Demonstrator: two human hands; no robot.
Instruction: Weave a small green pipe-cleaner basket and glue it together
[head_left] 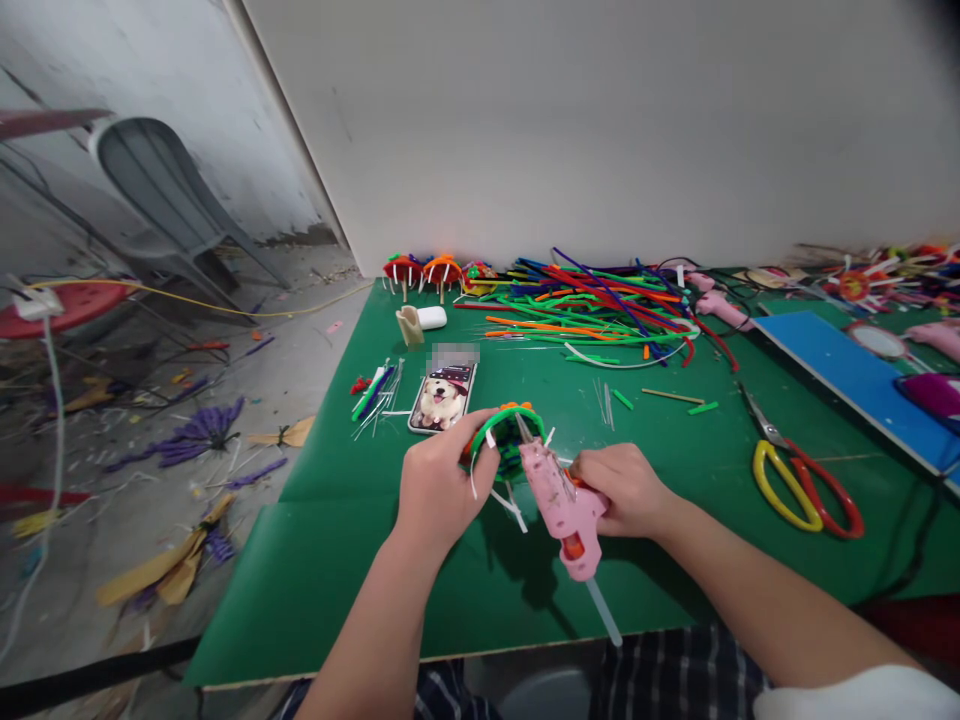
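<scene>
My left hand (pixel 444 475) grips a small round pipe-cleaner craft (pixel 511 462) by its edge. The piece has a green rim, a dark inside, a bit of orange on top and white strips hanging from it. In my right hand (pixel 626 490) is a pink hot glue gun (pixel 559 505), with a clear glue stick (pixel 604 612) poking out of its back end. The gun's metal nozzle reaches inside the green rim; whether it touches the craft I cannot tell.
Behind my hands lie a phone (pixel 442 395) and a heap of colored pipe cleaners (pixel 585 300). Finished-looking mushroom shapes (pixel 442 268) stand at the back left. Scissors (pixel 806 490) and a blue board (pixel 847 375) lie to the right. Scraps litter the floor (pixel 300 290).
</scene>
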